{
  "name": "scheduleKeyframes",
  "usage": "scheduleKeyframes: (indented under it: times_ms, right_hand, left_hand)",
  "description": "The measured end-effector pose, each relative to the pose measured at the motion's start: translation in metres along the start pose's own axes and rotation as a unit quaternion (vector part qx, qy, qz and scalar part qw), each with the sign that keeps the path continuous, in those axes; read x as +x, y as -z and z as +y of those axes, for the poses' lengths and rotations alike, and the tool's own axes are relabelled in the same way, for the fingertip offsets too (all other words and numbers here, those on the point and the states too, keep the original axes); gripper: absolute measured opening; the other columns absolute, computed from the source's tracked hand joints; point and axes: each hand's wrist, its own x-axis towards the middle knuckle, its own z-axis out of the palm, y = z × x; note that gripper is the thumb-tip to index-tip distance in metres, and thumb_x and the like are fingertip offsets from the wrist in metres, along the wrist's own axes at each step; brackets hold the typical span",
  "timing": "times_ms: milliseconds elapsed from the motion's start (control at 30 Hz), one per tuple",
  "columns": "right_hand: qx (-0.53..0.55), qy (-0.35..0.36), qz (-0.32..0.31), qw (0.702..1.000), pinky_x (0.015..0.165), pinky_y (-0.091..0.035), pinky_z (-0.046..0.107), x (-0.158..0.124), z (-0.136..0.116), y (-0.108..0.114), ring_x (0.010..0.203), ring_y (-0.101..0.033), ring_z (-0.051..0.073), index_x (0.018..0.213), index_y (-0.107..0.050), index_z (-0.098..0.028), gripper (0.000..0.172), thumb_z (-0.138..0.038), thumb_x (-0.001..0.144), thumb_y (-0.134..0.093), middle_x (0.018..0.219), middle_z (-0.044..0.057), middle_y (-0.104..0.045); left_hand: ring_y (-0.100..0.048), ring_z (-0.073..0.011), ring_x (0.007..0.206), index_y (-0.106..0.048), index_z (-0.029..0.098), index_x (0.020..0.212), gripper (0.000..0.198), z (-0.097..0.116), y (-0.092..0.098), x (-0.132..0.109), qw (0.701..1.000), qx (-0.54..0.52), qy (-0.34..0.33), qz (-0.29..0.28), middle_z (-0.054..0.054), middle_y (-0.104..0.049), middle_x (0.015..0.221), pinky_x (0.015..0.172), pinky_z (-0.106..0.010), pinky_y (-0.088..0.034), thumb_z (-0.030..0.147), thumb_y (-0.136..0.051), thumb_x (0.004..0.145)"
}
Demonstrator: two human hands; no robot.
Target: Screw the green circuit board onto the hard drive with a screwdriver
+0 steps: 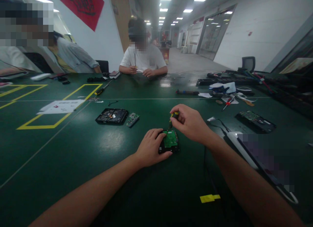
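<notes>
In front of me a hard drive (176, 146) lies on the green table with its green circuit board (171, 139) facing up. My left hand (151, 148) grips the drive from the left, its fingers along the far side and its thumb at the near edge. Above the drive, my right hand (187, 123) is closed around the yellow-and-black handle of a screwdriver (175, 115). The shaft points down to the board's upper left, beside my left fingertips. Whether its tip sits in a screw is too small to tell.
An opened hard drive (111, 116) and a loose circuit board (132, 119) lie to the left. Another drive (256, 121) and a tablet-like device (264, 161) are at right. A second screwdriver (101, 89) lies farther back. Across the table sits a person (144, 59).
</notes>
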Motion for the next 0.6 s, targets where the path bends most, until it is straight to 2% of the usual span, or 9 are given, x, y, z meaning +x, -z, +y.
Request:
scheduleKeyframes:
  times_ms: [133,267,467,600]
  right_hand:
    - [0.012,-0.001,-0.011,1.0,0.069,-0.044,0.032,-0.001,-0.004,-0.001,0.069,-0.059,0.016,0.12,-0.059,-0.021,0.028,-0.022,0.092,-0.063,0.082,-0.001,-0.065]
    - [-0.001,0.002,-0.007,1.0,0.071,-0.046,0.033,-0.002,-0.005,-0.001,0.073,-0.06,0.017,0.113,-0.062,-0.021,0.02,-0.021,0.093,-0.062,0.087,0.002,-0.066]
    - [0.012,0.044,-0.026,0.999,0.073,-0.049,0.031,-0.002,-0.011,0.004,0.072,-0.059,0.013,0.11,-0.064,-0.021,0.02,-0.015,0.091,-0.061,0.104,0.004,-0.063]
    - [0.013,0.049,-0.025,0.998,0.074,-0.05,0.031,-0.003,-0.012,0.005,0.072,-0.058,0.013,0.107,-0.065,-0.022,0.02,-0.013,0.09,-0.06,0.103,0.004,-0.062]
  left_hand:
    - [-0.053,-0.0389,0.136,-0.058,0.019,0.138,0.067,0.0,0.0,0.0,1.0,-0.003,0.003,0.001,-0.017,-0.055,0.147,0.117,-0.059,-0.044,0.061,-0.074,0.087]
    - [-0.053,-0.0392,0.135,-0.058,0.021,0.137,0.067,0.001,0.0,0.0,1.0,-0.009,0.003,0.005,-0.017,-0.055,0.147,0.116,-0.06,-0.044,0.06,-0.075,0.086]
    - [-0.053,-0.0391,0.135,-0.058,0.019,0.136,0.067,0.001,0.0,0.001,1.0,-0.011,0.001,0.005,-0.018,-0.056,0.146,0.116,-0.059,-0.044,0.06,-0.075,0.087]
    - [-0.053,-0.0394,0.135,-0.058,0.022,0.137,0.067,0.0,-0.002,0.0,1.0,-0.016,0.003,0.008,-0.017,-0.055,0.147,0.116,-0.061,-0.044,0.06,-0.076,0.085]
